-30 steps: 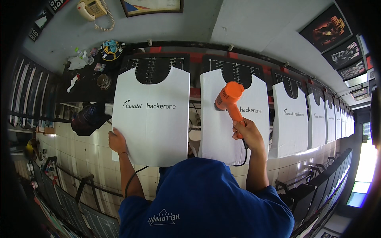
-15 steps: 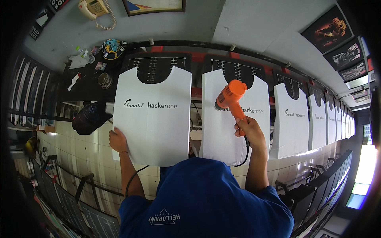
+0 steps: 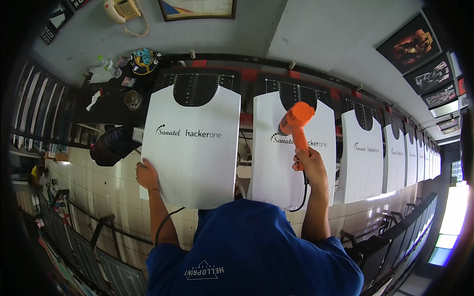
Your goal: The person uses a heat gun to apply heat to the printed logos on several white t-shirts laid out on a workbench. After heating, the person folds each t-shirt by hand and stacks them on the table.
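**Desk:** What does the frame show at the print line?

**Photographer:** A person in a blue shirt (image 3: 256, 246) stands at a long row of platens, each dressed with a white T-shirt carrying a dark printed logo. The right hand (image 3: 308, 165) is wrapped tight around the grip of an orange heat gun (image 3: 295, 121), held up over the second white T-shirt (image 3: 281, 163), nozzle angled down and left toward its print. A black cord (image 3: 302, 195) hangs from the gun's handle.

**Desk:** And the other hand?

**Photographer:** The left hand (image 3: 147, 176) rests on the lower left edge of the first white T-shirt (image 3: 192, 148), fingers curled at the hem; whether it pinches the cloth or only presses it, I cannot tell.

**Desk:** Surroundings?

**Photographer:** More shirts (image 3: 363, 153) run off to the right. At far left, a dark bench (image 3: 111, 106) holds a cup, rags and a plastic bottle. Framed pictures (image 3: 410, 42) and a wall telephone (image 3: 121, 10) hang behind the row.
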`<action>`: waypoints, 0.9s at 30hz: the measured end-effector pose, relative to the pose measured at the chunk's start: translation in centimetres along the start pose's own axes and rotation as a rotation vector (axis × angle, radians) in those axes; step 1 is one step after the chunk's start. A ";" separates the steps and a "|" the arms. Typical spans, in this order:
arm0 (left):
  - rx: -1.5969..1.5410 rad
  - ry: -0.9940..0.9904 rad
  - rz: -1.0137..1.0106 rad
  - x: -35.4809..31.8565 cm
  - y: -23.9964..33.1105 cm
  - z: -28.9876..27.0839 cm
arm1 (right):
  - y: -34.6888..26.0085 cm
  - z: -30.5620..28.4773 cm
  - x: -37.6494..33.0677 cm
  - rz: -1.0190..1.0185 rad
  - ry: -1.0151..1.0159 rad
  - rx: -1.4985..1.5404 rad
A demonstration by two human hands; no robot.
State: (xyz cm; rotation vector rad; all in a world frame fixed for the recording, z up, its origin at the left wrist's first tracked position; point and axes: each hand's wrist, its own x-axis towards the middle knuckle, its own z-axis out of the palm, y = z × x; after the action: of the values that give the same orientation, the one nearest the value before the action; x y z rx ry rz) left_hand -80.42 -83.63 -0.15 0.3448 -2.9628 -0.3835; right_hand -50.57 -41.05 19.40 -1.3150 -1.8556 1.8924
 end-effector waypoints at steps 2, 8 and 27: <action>-0.011 -0.007 -0.007 -0.2 0.1 -0.3 | 0.0 -0.3 0.0 -0.001 -0.021 0.043; -0.011 0.017 0.017 -0.3 0.1 -0.1 | 0.1 -0.3 -0.2 -0.007 -0.012 0.074; -0.109 0.113 0.027 -3.0 0.3 -1.8 | 0.4 -1.3 -2.2 0.029 -0.217 0.019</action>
State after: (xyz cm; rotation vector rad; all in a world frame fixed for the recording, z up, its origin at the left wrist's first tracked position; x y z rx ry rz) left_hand -77.28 -83.01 1.35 0.3032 -2.8195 -0.5023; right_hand -48.23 -41.70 20.27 -1.1776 -1.9197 2.1372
